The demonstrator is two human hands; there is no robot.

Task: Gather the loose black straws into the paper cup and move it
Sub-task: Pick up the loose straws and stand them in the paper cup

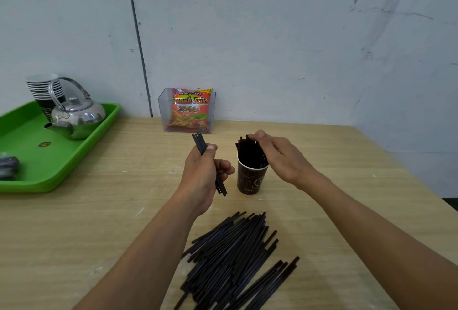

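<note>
A dark brown paper cup [250, 180] stands upright on the wooden table [99, 223], with several black straws [249, 152] sticking out of it. My right hand [280, 156] rests over the cup's right rim, its fingers on the tops of those straws. Just left of the cup, my left hand [203, 173] is closed around a small bundle of black straws [200, 143] held tilted. A large loose pile of black straws [235, 260] lies on the table nearer to me, in front of the cup.
A green tray [37, 178] at the left holds a metal kettle [76, 116], a stack of paper cups [44, 89] and a dark object. A clear box with a snack bag [189, 111] stands against the back wall. The table's right edge runs diagonally.
</note>
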